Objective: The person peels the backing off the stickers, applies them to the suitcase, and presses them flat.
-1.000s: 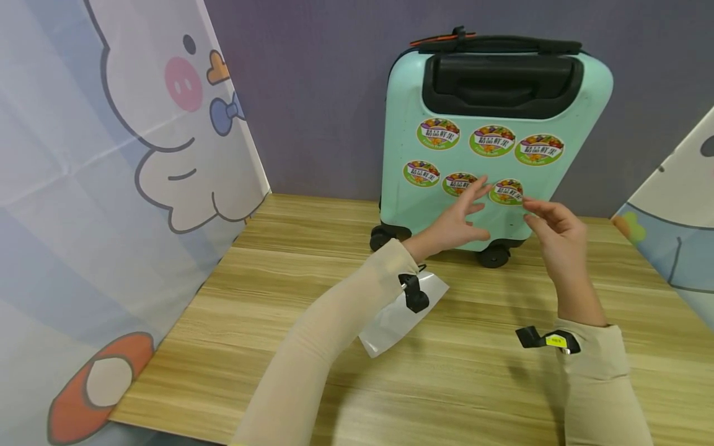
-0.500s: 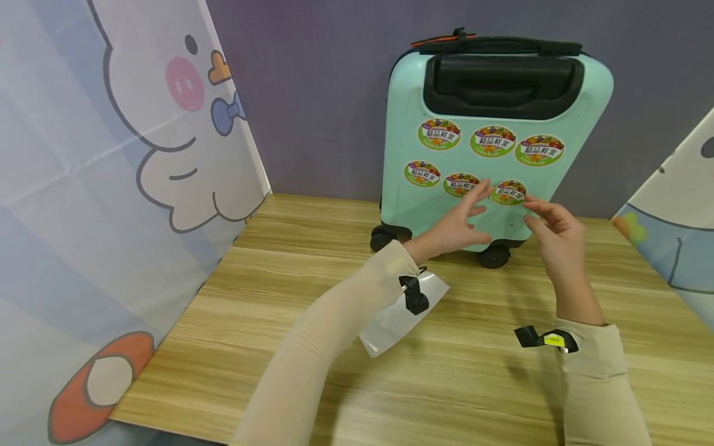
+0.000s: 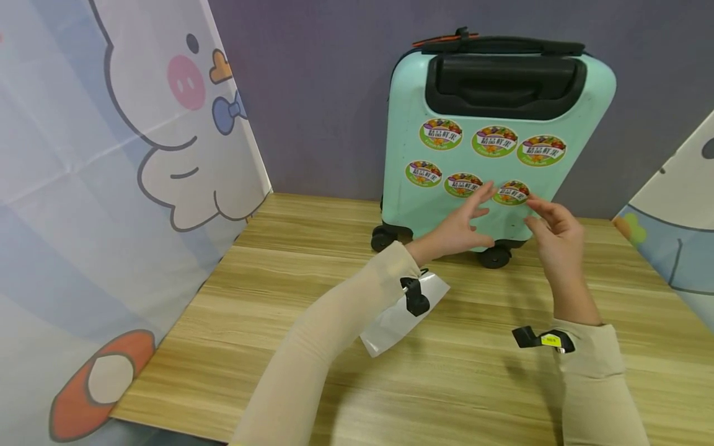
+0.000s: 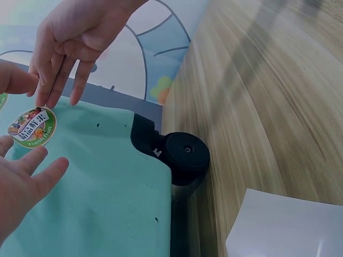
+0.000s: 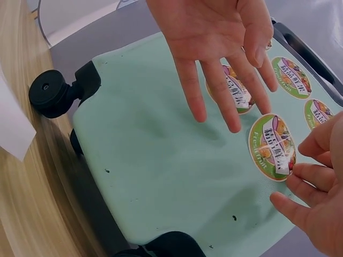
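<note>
A mint-green suitcase (image 3: 403,139) stands upright, with two rows of oval fruit stickers on its front. The lower right sticker (image 3: 512,193) lies between my two hands and looks flat against the shell in the right wrist view. My left hand (image 3: 454,232), fingers spread and nearly straight, reaches to that sticker's left edge. At its right edge are the fingertips of my right hand (image 3: 559,238), which touch or nearly touch it. The lower middle sticker (image 3: 463,184) is partly covered by my left fingers.
A glossy white sheet (image 3: 398,322) lies on the wooden table (image 3: 268,297), partly under my left forearm. Black wheels (image 3: 494,256) support the suitcase. Behind it rises a grey wall (image 3: 312,99), and a cartoon-printed cloth (image 3: 72,204) hangs at the left.
</note>
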Available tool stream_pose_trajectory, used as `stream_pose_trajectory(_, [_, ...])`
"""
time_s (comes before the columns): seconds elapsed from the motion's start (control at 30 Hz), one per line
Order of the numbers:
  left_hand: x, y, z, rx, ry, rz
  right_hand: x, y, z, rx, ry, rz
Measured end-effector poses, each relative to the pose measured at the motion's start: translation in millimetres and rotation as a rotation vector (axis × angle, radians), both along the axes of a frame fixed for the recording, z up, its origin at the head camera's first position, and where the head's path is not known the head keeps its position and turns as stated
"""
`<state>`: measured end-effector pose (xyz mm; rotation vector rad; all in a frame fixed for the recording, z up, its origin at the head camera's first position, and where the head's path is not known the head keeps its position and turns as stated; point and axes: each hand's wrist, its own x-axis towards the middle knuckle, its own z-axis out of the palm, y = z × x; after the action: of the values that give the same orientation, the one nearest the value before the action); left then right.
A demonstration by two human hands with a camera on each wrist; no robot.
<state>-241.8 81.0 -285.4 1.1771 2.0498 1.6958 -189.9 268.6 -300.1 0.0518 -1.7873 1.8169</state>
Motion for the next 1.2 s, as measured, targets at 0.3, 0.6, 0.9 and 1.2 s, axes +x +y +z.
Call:
stream_pose_trajectory(0.3, [0.4,0.1,-2.4,0.005,-0.001,-0.005,-1.5,-6,-3.2,0.096,-0.025,-0.116])
stream_pose_trajectory(0.6, [2.2,-1.1,0.0,0.005,-0.008,-0.02,-4.5,-2,1.2,0.149,0.112,-0.159])
stream_pose_trajectory(0.9, [1.4,-3.9,-2.3,0.007,0.002,0.02,-11.3,-5,4.7,-0.021,0.187,-0.053])
stream_pose_trajectory(1.2, [-3.5,-5.8,-5.7,0.032,-0.005,0.068,-19.1,-4,2.6,-0.076,0.175,0.127])
